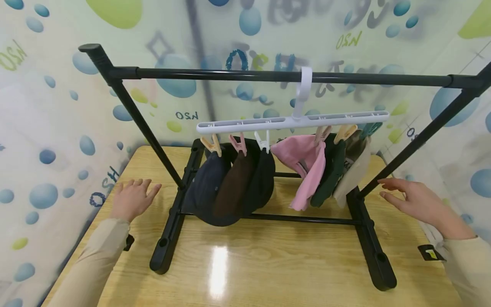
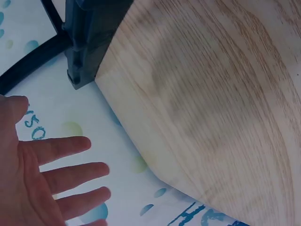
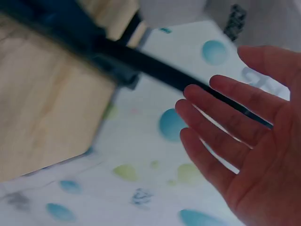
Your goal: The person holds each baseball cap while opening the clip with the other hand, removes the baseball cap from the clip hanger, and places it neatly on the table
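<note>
My left hand (image 1: 132, 199) hovers over the table at the left of the black rack, fingers spread and holding nothing. On the other side my right hand (image 1: 421, 204) is beside the rack's right post, fingers extended, also with nothing in it. A white hanger (image 1: 245, 125) hooks over the rack's top bar (image 1: 230, 75). Clothespins hold a navy cap (image 1: 205, 189), a brown cap (image 1: 235, 183) and a black cap (image 1: 262, 181) on its left half. On the right half hang a pink cap (image 1: 299, 153), a dark green cap (image 1: 330, 170) and a beige cap (image 1: 354, 168).
The rack's feet (image 1: 165, 251) stand on a wooden table (image 1: 287, 264). Its lower crossbar (image 1: 303, 219) runs below the caps. A patterned backdrop (image 1: 57, 140) surrounds the table at the back and sides.
</note>
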Demonstrator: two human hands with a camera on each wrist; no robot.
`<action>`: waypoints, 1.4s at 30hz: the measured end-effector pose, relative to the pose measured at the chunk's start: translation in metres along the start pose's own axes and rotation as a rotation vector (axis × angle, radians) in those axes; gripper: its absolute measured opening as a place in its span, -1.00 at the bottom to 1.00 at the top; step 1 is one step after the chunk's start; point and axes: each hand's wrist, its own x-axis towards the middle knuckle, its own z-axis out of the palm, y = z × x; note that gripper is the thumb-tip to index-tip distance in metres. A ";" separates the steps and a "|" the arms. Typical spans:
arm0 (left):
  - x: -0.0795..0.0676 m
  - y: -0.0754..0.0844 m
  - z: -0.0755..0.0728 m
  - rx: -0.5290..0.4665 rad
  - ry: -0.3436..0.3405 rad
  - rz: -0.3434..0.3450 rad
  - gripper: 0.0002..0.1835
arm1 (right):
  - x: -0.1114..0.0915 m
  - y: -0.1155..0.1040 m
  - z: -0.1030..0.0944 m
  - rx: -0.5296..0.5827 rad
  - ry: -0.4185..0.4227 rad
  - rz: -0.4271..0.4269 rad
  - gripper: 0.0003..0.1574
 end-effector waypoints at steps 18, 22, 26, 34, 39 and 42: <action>-0.021 0.026 -0.008 0.017 0.160 0.146 -0.64 | 0.059 -0.059 -0.066 -0.116 0.357 -0.059 -0.58; -0.025 0.035 -0.011 0.023 0.182 0.183 -0.66 | 0.073 -0.068 -0.081 -0.086 0.363 0.011 -0.36; -0.029 0.045 -0.013 0.032 0.207 0.221 -0.67 | 0.084 -0.070 -0.089 -0.056 0.275 0.022 -0.12; -0.032 0.059 -0.013 0.028 0.219 0.266 -0.68 | 0.088 -0.069 -0.088 -0.064 0.251 -0.020 -0.23; -0.032 0.060 -0.011 0.014 0.197 0.248 -0.65 | 0.087 -0.070 -0.086 -0.084 0.275 -0.055 -0.23; -0.031 0.059 -0.010 0.014 0.188 0.237 -0.64 | 0.086 -0.070 -0.084 -0.119 0.294 -0.104 -0.33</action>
